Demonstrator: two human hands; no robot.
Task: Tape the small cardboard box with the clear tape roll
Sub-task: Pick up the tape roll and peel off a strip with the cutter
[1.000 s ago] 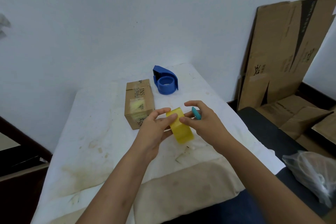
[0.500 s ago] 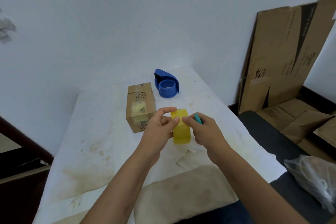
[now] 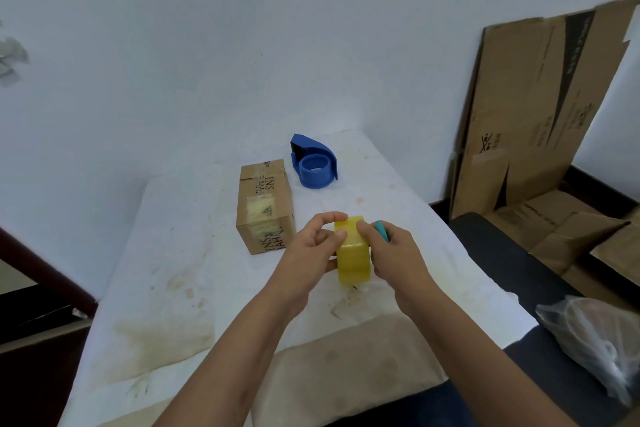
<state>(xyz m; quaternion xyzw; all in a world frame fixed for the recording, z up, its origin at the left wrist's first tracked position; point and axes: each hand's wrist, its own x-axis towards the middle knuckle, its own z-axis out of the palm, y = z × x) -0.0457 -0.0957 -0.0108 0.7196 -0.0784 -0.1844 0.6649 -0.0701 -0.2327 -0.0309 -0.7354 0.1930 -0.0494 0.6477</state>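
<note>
A yellowish clear tape roll (image 3: 354,262) stands on edge above the table, gripped from both sides. My left hand (image 3: 310,253) holds its left face, thumb and forefinger pinching at the top rim. My right hand (image 3: 393,253) presses its fingertips on the roll's top and also carries a small teal object (image 3: 382,230), mostly hidden. The small cardboard box (image 3: 265,204) lies on the table just left of and behind my hands, with patches of tape on its top and front.
A blue tape dispenser (image 3: 313,166) sits behind the box near the wall. The table (image 3: 166,270) has a stained white cover. Flattened cardboard sheets (image 3: 533,107) lean on the wall at right, and a plastic bag (image 3: 595,340) lies at lower right.
The roll has turned from tilted to upright between my hands. Both hands shifted slightly, with fingertips now closer together at the roll's top rim.
</note>
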